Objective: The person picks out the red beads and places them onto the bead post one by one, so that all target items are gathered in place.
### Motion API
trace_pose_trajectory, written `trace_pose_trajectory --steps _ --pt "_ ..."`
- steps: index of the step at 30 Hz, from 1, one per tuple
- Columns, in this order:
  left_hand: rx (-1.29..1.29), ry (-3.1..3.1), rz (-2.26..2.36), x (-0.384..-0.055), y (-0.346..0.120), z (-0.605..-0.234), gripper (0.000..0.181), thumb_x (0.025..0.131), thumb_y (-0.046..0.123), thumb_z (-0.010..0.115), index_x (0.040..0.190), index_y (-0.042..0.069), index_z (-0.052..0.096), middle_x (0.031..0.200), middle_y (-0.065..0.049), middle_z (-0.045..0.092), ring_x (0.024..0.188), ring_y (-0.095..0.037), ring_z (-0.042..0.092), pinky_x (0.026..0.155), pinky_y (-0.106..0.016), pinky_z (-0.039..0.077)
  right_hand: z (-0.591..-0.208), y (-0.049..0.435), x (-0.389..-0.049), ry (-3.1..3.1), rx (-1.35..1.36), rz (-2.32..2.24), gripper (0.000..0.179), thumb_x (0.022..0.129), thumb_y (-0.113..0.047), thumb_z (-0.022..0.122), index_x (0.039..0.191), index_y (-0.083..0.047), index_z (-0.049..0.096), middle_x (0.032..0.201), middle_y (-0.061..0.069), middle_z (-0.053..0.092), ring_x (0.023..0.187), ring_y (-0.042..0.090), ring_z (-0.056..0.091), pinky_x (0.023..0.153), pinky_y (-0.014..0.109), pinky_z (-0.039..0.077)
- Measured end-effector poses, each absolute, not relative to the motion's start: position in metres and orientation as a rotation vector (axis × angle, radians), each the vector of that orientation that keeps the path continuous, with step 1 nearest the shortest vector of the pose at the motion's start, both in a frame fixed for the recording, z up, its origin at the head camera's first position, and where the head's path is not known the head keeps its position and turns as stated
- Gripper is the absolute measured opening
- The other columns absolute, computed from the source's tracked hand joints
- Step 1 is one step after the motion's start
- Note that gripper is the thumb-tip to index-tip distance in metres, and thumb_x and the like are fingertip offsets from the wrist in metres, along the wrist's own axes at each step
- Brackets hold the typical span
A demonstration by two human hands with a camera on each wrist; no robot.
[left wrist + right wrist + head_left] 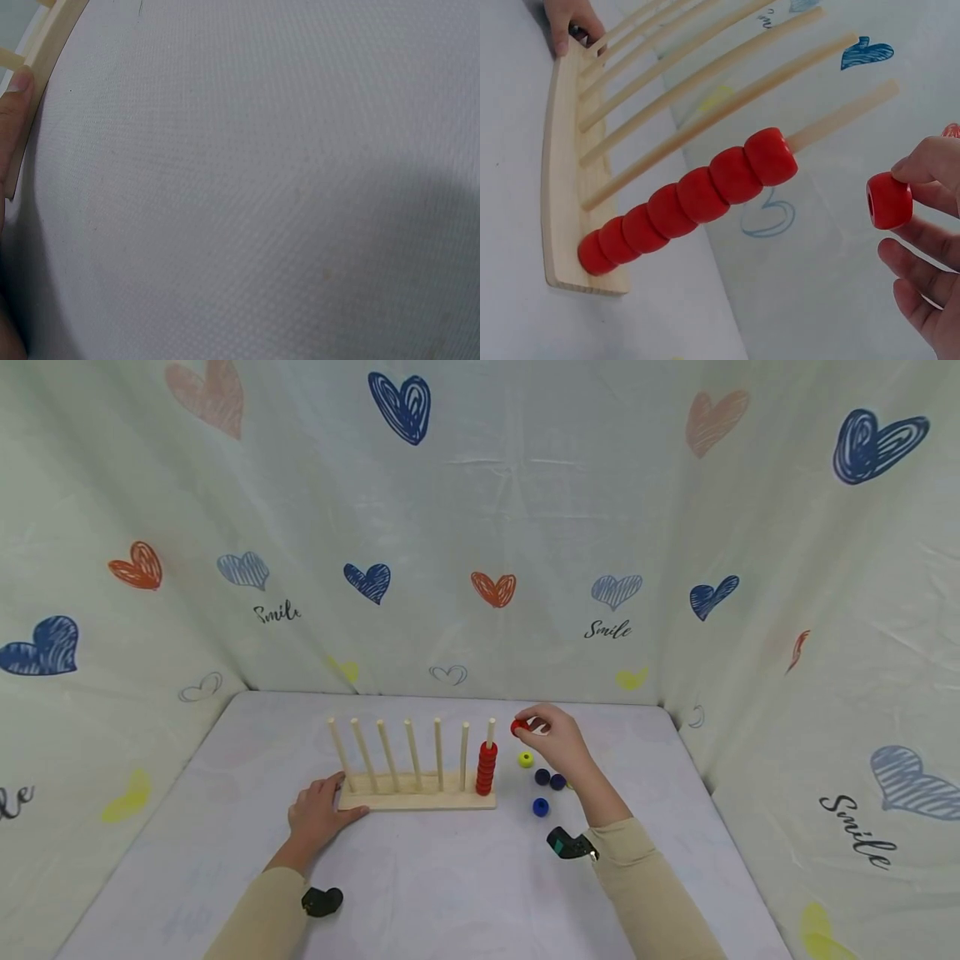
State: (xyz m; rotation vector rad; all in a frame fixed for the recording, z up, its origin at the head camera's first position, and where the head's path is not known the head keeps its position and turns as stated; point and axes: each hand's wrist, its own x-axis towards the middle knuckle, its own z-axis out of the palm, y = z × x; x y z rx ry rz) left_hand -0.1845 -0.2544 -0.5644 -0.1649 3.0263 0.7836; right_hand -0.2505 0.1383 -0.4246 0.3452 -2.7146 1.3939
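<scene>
A wooden peg rack (pixel 420 802) stands on the table, with several upright pegs in a row. Red beads (pixel 486 770) are stacked on its rightmost peg, whose top stays bare; the other pegs carry none. My left hand (pixel 315 817) grips the rack's left end, thumb along the front edge. Between thumb and fingertips, my right hand (pixel 562 743) pinches a single red bead (pixel 890 201), held in the air just right of the loaded peg's tip and apart from it. In the right wrist view the bead's hole faces the peg.
Right of the rack lie loose beads: a yellow bead (pixel 526 760), two dark blue beads (pixel 542 777) and a brighter blue bead (pixel 541 807). Another yellow one is partly hidden by the right forearm. A heart-printed curtain (pixel 525 527) surrounds the table (pixel 420 885) at back and sides.
</scene>
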Motion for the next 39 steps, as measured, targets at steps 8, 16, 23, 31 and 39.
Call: trace_pose_trajectory --steps 8,16,23,31,39 --pt "-0.163 3.032 0.774 -0.184 -0.255 -0.566 0.091 0.079 0.056 0.073 0.144 0.002 0.039 0.134 -0.028 0.042 0.12 -0.05 0.038 0.089 -0.063 0.032 -0.408 0.133 -0.244 -2.684 0.435 1.386 0.021 0.089 -0.014 0.072 0.11 -0.01 0.07 0.107 0.002 0.065 0.099 0.022 0.058 0.088 0.041 0.046" --pt "-0.175 3.042 0.776 -0.186 -0.255 -0.567 0.091 0.079 0.055 0.074 0.144 0.001 0.039 0.133 -0.028 0.043 0.12 -0.05 0.039 0.089 -0.063 0.032 -0.4 0.129 -0.241 -2.653 0.512 1.355 0.02 0.089 -0.015 0.071 0.108 -0.01 0.07 0.104 0.0 0.064 0.098 0.02 0.058 0.088 0.043 0.047" --pt "-0.177 3.047 0.78 -0.187 -0.255 -0.568 0.093 0.078 0.056 0.074 0.143 0.001 0.039 0.132 -0.028 0.043 0.119 -0.049 0.039 0.089 -0.062 0.032 -0.395 0.125 -0.24 -2.628 0.562 1.351 0.019 0.089 -0.014 0.071 0.108 -0.01 0.071 0.104 -0.001 0.064 0.097 0.02 0.058 0.089 0.047 0.047" --pt "-0.179 3.052 0.777 -0.186 -0.254 -0.565 0.092 0.078 0.055 0.075 0.143 -0.001 0.04 0.131 -0.028 0.044 0.117 -0.05 0.04 0.089 -0.062 0.032 -0.387 0.121 -0.237 -2.61 0.591 1.356 0.019 0.089 -0.014 0.071 0.108 -0.009 0.071 0.104 -0.002 0.064 0.097 0.019 0.057 0.087 0.043 0.047" --pt "-0.183 3.045 0.784 -0.185 -0.253 -0.566 0.09 0.079 0.052 0.076 0.143 0.0 0.04 0.131 -0.028 0.045 0.118 -0.049 0.039 0.09 -0.062 0.031 -0.383 0.117 -0.237 -2.612 0.605 1.354 0.018 0.09 -0.013 0.071 0.107 -0.012 0.071 0.103 -0.004 0.064 0.097 0.017 0.057 0.086 0.038 0.046"
